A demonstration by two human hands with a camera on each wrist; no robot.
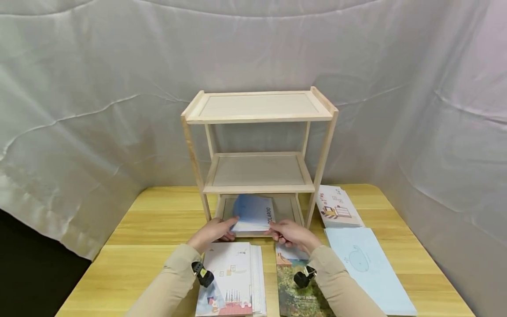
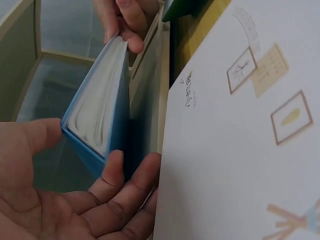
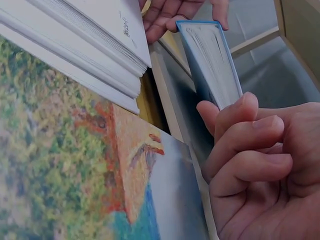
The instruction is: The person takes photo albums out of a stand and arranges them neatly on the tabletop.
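Both hands hold a small blue-and-white photo album (image 1: pixel 253 213) at the front of the lowest shelf (image 1: pixel 286 207) of a wooden rack. My left hand (image 1: pixel 215 230) pinches its left front corner, thumb on one cover and fingers on the other, as the left wrist view shows. At the opposite corner my right hand (image 1: pixel 291 234) pinches it between thumb and curled fingers. The album's white page edges (image 3: pixel 214 55) face toward me between blue covers. In the head view its cover carries dark lettering along the right side.
The rack's middle shelf (image 1: pixel 259 171) and top shelf (image 1: pixel 259 105) stand above the hands. A stack of white illustrated albums (image 1: pixel 227 273) lies below the left hand, a green photo album (image 1: pixel 297 281) under the right forearm. Farther right lie a pale blue album (image 1: pixel 366 264) and another illustrated stack (image 1: pixel 336 204).
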